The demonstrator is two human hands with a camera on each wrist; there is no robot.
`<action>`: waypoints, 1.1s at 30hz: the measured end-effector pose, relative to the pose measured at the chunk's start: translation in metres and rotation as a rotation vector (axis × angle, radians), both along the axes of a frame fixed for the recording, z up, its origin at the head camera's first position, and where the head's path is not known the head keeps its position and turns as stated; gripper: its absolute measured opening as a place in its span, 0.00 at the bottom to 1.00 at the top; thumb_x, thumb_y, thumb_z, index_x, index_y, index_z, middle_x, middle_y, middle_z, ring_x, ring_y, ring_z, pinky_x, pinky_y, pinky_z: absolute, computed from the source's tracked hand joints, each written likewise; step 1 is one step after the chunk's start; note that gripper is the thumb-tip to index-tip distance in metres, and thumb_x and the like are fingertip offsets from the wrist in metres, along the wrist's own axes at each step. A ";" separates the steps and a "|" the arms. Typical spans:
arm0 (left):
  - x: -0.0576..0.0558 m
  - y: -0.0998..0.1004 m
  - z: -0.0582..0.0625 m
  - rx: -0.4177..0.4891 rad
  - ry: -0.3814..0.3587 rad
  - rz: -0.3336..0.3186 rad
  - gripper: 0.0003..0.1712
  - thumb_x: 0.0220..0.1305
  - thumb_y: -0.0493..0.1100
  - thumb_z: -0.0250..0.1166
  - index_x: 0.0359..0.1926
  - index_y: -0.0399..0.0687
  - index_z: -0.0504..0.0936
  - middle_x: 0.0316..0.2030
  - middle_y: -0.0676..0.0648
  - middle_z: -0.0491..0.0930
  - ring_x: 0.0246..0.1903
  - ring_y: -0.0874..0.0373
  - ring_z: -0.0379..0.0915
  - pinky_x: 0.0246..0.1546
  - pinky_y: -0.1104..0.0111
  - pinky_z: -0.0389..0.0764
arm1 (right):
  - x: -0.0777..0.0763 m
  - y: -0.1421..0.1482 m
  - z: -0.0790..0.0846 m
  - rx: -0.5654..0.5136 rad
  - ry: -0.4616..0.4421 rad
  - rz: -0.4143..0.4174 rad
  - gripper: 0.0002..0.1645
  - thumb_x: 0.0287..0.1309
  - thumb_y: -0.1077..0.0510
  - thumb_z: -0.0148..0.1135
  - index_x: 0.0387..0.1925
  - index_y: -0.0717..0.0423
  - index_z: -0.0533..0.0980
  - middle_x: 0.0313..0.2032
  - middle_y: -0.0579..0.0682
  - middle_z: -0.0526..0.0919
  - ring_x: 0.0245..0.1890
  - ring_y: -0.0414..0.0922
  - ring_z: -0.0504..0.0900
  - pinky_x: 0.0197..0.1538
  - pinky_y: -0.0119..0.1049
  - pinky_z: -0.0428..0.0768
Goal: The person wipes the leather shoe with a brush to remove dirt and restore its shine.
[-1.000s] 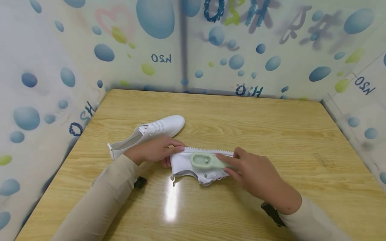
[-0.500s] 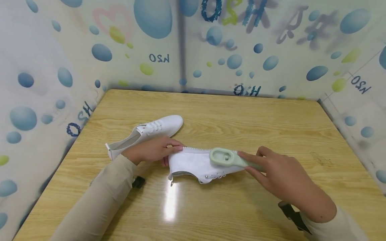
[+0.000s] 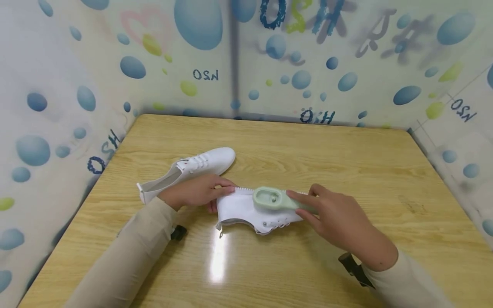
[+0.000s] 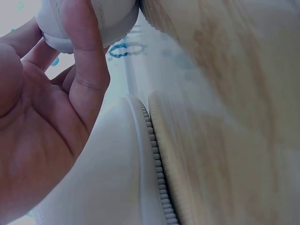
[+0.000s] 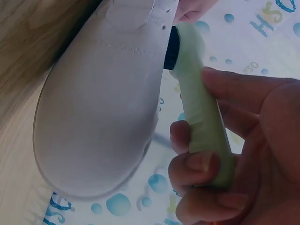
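Note:
My left hand (image 3: 198, 191) grips the heel end of a white lace-up shoe (image 3: 236, 208), which is turned on its side with the ribbed sole edge facing away. In the left wrist view, the fingers of that hand (image 4: 61, 98) curl round the shoe's heel (image 4: 115, 21). My right hand (image 3: 343, 218) holds a pale green brush (image 3: 265, 198) by its handle, its head lying over the shoe's upper side. Dark bristles (image 5: 172, 49) meet the shoe's side in the right wrist view, where fingers and thumb wrap the brush handle (image 5: 204, 112).
A second white lace-up shoe (image 3: 217, 159) stands upright on the wooden table (image 3: 327, 158), behind and left of the held one, close by my left wrist. Walls with a blue and green spotted print (image 3: 285, 85) rise along the table's back and sides.
The brush slid right along the shoe toward the toe, then came partway back left with my right hand. My left hand and both shoes stay about where they were.

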State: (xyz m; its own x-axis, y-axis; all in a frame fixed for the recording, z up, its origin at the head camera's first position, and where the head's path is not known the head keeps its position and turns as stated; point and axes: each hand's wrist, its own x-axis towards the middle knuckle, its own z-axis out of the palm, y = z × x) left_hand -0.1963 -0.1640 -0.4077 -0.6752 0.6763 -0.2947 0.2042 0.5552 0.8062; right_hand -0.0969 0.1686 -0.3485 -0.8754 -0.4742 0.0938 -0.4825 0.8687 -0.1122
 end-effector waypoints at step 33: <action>0.003 0.001 0.001 -0.004 -0.004 0.016 0.19 0.78 0.49 0.51 0.61 0.51 0.80 0.31 0.49 0.84 0.21 0.57 0.81 0.27 0.63 0.84 | 0.003 -0.004 0.000 0.008 -0.023 0.009 0.26 0.62 0.46 0.68 0.62 0.30 0.77 0.36 0.44 0.77 0.17 0.34 0.62 0.21 0.29 0.63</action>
